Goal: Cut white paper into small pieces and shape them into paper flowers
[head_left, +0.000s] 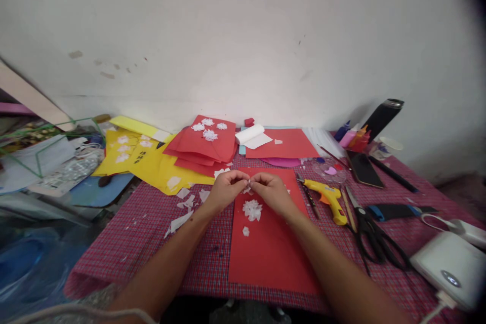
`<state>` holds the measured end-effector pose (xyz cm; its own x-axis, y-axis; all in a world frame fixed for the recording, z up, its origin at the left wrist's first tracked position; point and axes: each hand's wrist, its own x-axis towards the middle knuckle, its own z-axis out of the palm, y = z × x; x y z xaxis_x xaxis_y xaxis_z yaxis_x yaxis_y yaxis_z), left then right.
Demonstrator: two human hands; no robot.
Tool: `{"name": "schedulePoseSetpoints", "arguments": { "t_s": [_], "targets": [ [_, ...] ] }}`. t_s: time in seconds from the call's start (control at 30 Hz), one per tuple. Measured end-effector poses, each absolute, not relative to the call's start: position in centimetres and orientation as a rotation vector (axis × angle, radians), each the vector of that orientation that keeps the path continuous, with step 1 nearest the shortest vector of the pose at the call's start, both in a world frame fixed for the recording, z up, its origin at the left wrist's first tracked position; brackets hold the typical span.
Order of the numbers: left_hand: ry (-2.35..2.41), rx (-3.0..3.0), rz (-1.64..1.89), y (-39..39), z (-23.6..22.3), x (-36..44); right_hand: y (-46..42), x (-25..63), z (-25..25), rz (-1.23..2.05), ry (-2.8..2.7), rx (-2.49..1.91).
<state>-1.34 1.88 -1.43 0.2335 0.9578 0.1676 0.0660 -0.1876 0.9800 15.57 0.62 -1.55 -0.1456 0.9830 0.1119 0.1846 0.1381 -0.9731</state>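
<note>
My left hand [230,187] and my right hand [270,190] meet above a red paper sheet [273,258]. Both pinch a small piece of white paper [249,182] between their fingertips; most of it is hidden by the fingers. Just below my hands, a ruffled white paper flower [252,210] lies on the red sheet. Nearer to me sits a small white paper bud [246,231]. Cut white paper scraps [186,202] are scattered on the checked cloth to the left.
Right of the sheet lie a yellow glue gun [329,197], black scissors [374,235], a blue-black cutter [397,211] and a phone [364,168]. Behind are folded red papers with white flowers [208,136] and a white paper roll [250,134]. A black bottle [385,119] leans at back right.
</note>
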Motion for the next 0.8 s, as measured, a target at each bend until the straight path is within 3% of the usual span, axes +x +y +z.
{"name": "schedulePoseSetpoints", "arguments": {
  "t_s": [0.8],
  "targets": [
    [0.95,1.499,1.072,1.72,-1.28,-1.32,0.54,15.55,-0.67,1.439,-1.198,-1.113]
  ]
}}
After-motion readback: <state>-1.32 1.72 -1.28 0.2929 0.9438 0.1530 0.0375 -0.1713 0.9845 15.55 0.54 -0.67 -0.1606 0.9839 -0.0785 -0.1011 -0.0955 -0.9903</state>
